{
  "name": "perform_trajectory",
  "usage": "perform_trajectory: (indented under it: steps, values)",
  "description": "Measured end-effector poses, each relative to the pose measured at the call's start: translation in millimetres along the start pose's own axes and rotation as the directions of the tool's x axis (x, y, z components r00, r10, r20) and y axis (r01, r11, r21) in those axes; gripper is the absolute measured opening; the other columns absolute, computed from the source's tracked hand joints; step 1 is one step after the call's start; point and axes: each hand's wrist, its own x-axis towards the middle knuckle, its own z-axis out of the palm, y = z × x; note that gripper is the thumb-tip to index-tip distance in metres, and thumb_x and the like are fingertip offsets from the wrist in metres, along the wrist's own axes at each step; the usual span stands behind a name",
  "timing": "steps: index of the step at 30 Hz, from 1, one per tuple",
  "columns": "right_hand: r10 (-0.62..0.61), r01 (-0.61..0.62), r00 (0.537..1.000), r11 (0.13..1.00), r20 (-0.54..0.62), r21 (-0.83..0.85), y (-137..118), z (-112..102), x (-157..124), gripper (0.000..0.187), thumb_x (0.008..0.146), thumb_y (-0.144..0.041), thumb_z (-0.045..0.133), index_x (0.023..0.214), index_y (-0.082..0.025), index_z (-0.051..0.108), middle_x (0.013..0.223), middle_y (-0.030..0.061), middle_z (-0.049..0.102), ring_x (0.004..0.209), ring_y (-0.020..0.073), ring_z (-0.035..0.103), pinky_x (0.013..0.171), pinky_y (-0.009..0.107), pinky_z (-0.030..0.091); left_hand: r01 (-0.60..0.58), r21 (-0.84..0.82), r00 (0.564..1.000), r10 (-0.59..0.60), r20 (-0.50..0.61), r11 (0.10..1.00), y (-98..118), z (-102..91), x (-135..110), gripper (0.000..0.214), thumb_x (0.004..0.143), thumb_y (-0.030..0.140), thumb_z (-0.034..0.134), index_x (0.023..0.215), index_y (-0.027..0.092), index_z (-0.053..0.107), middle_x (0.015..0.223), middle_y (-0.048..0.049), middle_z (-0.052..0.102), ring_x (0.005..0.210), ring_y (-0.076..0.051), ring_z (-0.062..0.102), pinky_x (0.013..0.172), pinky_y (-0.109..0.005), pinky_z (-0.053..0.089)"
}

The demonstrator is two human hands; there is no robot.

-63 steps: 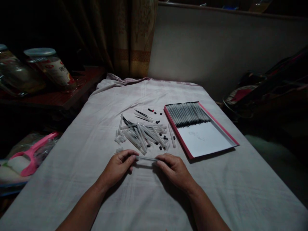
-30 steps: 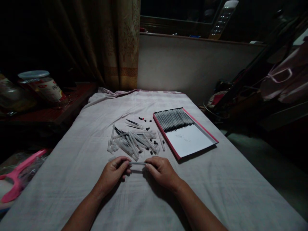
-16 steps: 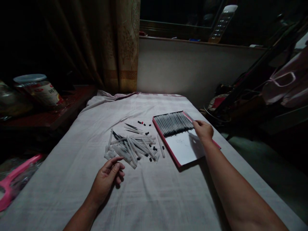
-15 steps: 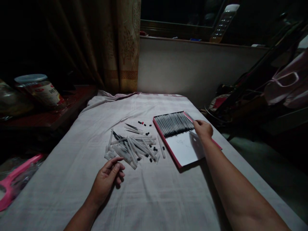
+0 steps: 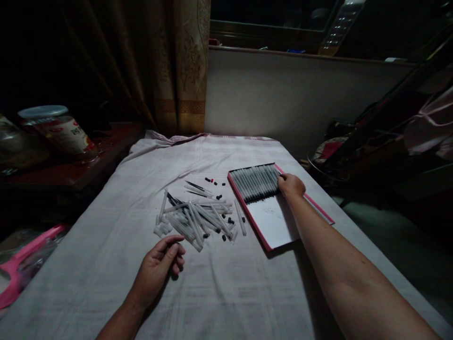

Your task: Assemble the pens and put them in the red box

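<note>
My right hand (image 5: pixel 290 185) reaches out to the shallow red-edged tray (image 5: pixel 249 215), its fingers closed down on the right end of the row of finished pens (image 5: pixel 256 182); what they grip is hidden. My left hand (image 5: pixel 161 264) rests on the white cloth (image 5: pixel 219 293) with its fingers loosely apart and nothing in them. Just beyond it lies a heap of clear pen barrels (image 5: pixel 198 217). Small black caps (image 5: pixel 214 181) are scattered around the heap. The near half of the tray shows bare white paper (image 5: pixel 272 219).
A jar with a pale lid (image 5: pixel 58 127) stands on a dark wooden side table (image 5: pixel 81 170) at the left. A pink plastic object (image 5: pixel 17 267) lies low on the left. A curtain (image 5: pixel 187 66) hangs behind, and bags (image 5: pixel 339 146) crowd the right side.
Both hands held one pen together near me. My right hand then carried it out to the tray and now sits on the row's right end. My left hand stayed on the cloth.
</note>
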Motion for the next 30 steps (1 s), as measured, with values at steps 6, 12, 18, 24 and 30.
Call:
perform_trajectory:
  steps: [6, 12, 18, 24, 30]
  values:
    - [-0.102, 0.104, 0.994, 0.994, -0.039, 0.034, -1.2, -19.4, -24.3, 0.039, 0.085, -0.028, 0.049, 0.111, -0.019, 0.076, 0.109, 0.0146, 0.073, 0.096, 0.0304, 0.067, 0.077, 0.037, 0.049, -0.006, -0.02, 1.0, 0.007, 0.023, 1.0, 0.3, 0.2, 0.3, 0.048, 0.069, 0.054, 0.074, 0.098, 0.017, 0.064, 0.07, 0.0002, 0.063, 0.048, -0.01, 0.055, 0.04, -0.021, 0.043]
    - [-0.449, 0.463, 0.886, 0.843, -0.115, 0.273, -24.6, -39.8, -87.8, 0.033, 0.088, -0.026, 0.048, 0.103, -0.018, 0.076, 0.105, 0.0106, 0.074, 0.095, 0.0226, 0.067, 0.084, 0.031, 0.05, -0.021, -0.059, 0.999, 0.023, 0.04, 0.998, 0.3, -1.9, 1.4, 0.047, 0.071, 0.053, 0.073, 0.098, 0.016, 0.063, 0.07, 0.0007, 0.062, 0.046, -0.009, 0.054, 0.039, -0.02, 0.043]
    - [-0.69, 0.661, 0.691, 0.724, 0.217, 0.197, -57.2, -53.2, -183.5, 0.021, 0.09, -0.032, 0.056, 0.092, -0.024, 0.075, 0.093, 0.0054, 0.073, 0.083, 0.0189, 0.067, 0.07, 0.027, 0.046, -0.019, -0.089, 0.996, 0.027, 0.089, 0.996, 0.3, -5.6, 2.6, 0.049, 0.072, 0.056, 0.072, 0.1, 0.016, 0.063, 0.07, 0.0011, 0.062, 0.046, -0.009, 0.054, 0.039, -0.021, 0.044]
    - [-0.628, 0.681, 0.691, 0.732, 0.358, -0.03, -63.9, -47.5, -223.4, 0.016, 0.089, -0.033, 0.06, 0.09, -0.02, 0.071, 0.093, 0.009, 0.071, 0.08, 0.0198, 0.067, 0.063, 0.027, 0.041, -0.025, -0.087, 0.99, 0.037, 0.136, 0.996, 3.5, -5.2, 0.8, 0.047, 0.072, 0.053, 0.074, 0.099, 0.015, 0.065, 0.071, 0.0, 0.062, 0.048, -0.009, 0.055, 0.042, -0.02, 0.044]
    - [-0.612, 0.635, 0.725, 0.772, 0.316, 0.038, -55.7, -52.7, -232.5, 0.017, 0.092, -0.028, 0.054, 0.093, -0.021, 0.07, 0.095, 0.0073, 0.071, 0.082, 0.0182, 0.066, 0.066, 0.026, 0.042, -0.344, 0.197, 0.939, 0.34, 0.054, 0.918, -8.3, -4.7, -3.3, 0.033, 0.086, 0.043, 0.062, 0.105, 0.017, 0.066, 0.085, -0.0057, 0.068, 0.069, -0.016, 0.065, 0.057, -0.026, 0.054]
